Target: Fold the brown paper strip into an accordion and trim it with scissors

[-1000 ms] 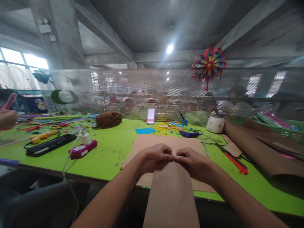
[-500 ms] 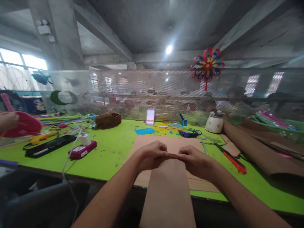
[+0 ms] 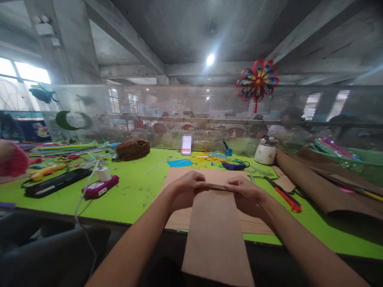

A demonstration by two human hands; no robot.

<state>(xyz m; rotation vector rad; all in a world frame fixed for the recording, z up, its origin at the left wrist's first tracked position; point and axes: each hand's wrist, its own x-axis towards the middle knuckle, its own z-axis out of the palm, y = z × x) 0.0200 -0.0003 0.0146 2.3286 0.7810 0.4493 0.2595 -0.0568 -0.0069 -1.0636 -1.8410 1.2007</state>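
Brown strip (image 3: pixel 214 235): left hand (image 3: pixel 189 184) and right hand (image 3: pixel 244 190) pinch it (at the far end).

Near the middle, the cardboard (image 3: pixel 215 235) is partly in front of a board (image 3: pixel 180 220) on the counter (image 3: pixel 127 199); power strip (image 3: pixel 103 187) left, knife (image 3: pixel 287 197) right, phone (image 3: pixel 186 144) far behind.

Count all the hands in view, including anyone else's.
3: the left hand and right hand, gripping the brown sheet at its far end, and a co-worker's hand at the picture's left edge, by something pink. Others may be hidden behind the mesh partition.
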